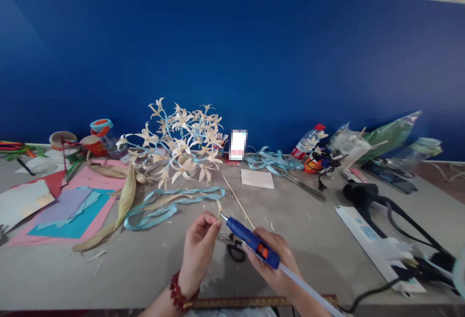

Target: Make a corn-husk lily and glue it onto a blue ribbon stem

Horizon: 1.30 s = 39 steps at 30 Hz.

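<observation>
My right hand (272, 256) is wrapped round a blue hot glue gun (250, 239), a clear glue stick (308, 293) trailing from its back end. The gun's metal tip meets or nearly touches a small pale husk strip (219, 207) pinched upright in my left hand (201, 239). A red bead bracelet (178, 293) circles my left wrist. Between the hands, black-handled scissors (236, 253) lie partly hidden under the gun. Beyond the gun a thin wooden stick (238, 201) rests on the table, and light blue ribbon (152, 220) lies in loops to the left.
Pale husk flowers on blue stems (181, 138) stand at the back. Left are a dried corn husk (127, 196) and coloured paper sheets (72, 215). A lit phone (239, 145) leans by the blue wall. Right are a bottle (305, 143), black straps (392, 215) and a white power strip (374, 244).
</observation>
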Motion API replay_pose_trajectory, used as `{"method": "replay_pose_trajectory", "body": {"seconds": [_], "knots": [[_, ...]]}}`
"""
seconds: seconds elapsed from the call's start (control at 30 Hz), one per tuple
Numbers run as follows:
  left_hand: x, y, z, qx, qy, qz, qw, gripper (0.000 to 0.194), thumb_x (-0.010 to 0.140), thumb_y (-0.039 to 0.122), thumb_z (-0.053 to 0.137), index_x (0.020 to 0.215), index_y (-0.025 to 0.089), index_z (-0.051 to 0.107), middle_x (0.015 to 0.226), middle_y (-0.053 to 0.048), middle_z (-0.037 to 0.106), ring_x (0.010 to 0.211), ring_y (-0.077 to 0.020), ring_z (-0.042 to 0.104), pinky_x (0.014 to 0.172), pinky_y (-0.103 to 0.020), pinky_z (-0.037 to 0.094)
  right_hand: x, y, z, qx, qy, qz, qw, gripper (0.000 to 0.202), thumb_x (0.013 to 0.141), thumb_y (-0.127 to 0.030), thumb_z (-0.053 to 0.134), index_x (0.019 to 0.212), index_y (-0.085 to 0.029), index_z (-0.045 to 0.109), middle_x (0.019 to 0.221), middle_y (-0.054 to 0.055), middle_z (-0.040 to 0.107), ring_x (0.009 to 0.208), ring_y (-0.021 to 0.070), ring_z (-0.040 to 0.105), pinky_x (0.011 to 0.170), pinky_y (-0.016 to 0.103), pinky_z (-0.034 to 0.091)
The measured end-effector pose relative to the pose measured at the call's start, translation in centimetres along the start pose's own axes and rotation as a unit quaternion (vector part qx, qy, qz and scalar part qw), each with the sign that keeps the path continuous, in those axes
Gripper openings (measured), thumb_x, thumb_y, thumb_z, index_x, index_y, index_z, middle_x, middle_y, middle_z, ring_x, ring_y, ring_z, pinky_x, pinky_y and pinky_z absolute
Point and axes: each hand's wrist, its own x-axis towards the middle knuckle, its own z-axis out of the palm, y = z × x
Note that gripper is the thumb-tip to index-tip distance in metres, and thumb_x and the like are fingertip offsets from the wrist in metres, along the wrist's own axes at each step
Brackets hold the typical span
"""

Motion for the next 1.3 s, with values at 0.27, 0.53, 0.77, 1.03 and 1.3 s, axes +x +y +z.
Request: {"method": "replay_pose_trajectory", "body": {"seconds": [0.27, 0.53, 0.77, 1.03, 1.3], "knots": [[0.05, -0.07, 0.02, -0.001, 0.005, 0.004, 1.000, 0.020, 0.077, 0.033, 0.074, 0.071, 0.017, 0.062, 0.070, 0.001, 0.056, 0.066, -0.0124, 0.046, 0.065, -0.022, 0.039, 0.08, 0.01, -0.01, 0.002, -0.006, 0.001, 1.000, 0.012, 0.090, -0.034, 0.056, 0.090, -0.023, 0.053, 0.071, -0.001, 0.065, 0.061, 0.0168, 0.064, 0.060, 0.024, 0.046], [-0.07, 0.29, 0.19, -0.002, 0.001, 0.004, 1.000, 0.020, 0.077, 0.034, 0.074, 0.071, 0.017, 0.063, 0.070, 0.001, 0.056, 0.067, -0.0129, 0.047, 0.065, -0.022, 0.040, -0.34, 0.19, 0.06, 0.011, -0.017, 0.008, 1.000, 0.012, 0.090, -0.034, 0.056, 0.093, -0.023, 0.054, 0.075, 0.001, 0.067, 0.066, 0.0175, 0.066, 0.063, 0.024, 0.047], [-0.04, 0.39, 0.35, -0.008, 0.012, -0.002, 1.000, 0.021, 0.074, 0.034, 0.076, 0.070, 0.018, 0.064, 0.069, 0.001, 0.058, 0.067, -0.0137, 0.049, 0.066, -0.023, 0.041, -0.19, 0.05, -0.06, 0.007, -0.017, 0.007, 1.000, 0.011, 0.090, -0.034, 0.055, 0.092, -0.023, 0.054, 0.075, 0.001, 0.068, 0.066, 0.0179, 0.067, 0.062, 0.025, 0.048], [-0.11, -0.07, -0.01, -0.008, 0.007, 0.001, 1.000, 0.018, 0.078, 0.032, 0.073, 0.072, 0.017, 0.064, 0.070, 0.001, 0.057, 0.067, -0.0128, 0.048, 0.066, -0.022, 0.040, -0.15, 0.29, -0.21, 0.003, -0.028, 0.011, 1.000, 0.012, 0.090, -0.035, 0.054, 0.092, -0.023, 0.053, 0.075, 0.001, 0.067, 0.066, 0.0178, 0.066, 0.062, 0.025, 0.047], [-0.09, -0.31, -0.06, -0.021, 0.010, -0.020, 1.000, 0.021, 0.075, 0.035, 0.075, 0.072, 0.018, 0.064, 0.071, 0.000, 0.058, 0.067, -0.0135, 0.048, 0.065, -0.023, 0.040, 0.13, 0.24, -0.50, 0.000, -0.057, 0.014, 0.998, 0.011, 0.090, -0.033, 0.052, 0.086, -0.023, 0.051, 0.070, 0.000, 0.063, 0.062, 0.0167, 0.063, 0.061, 0.025, 0.045]]}}
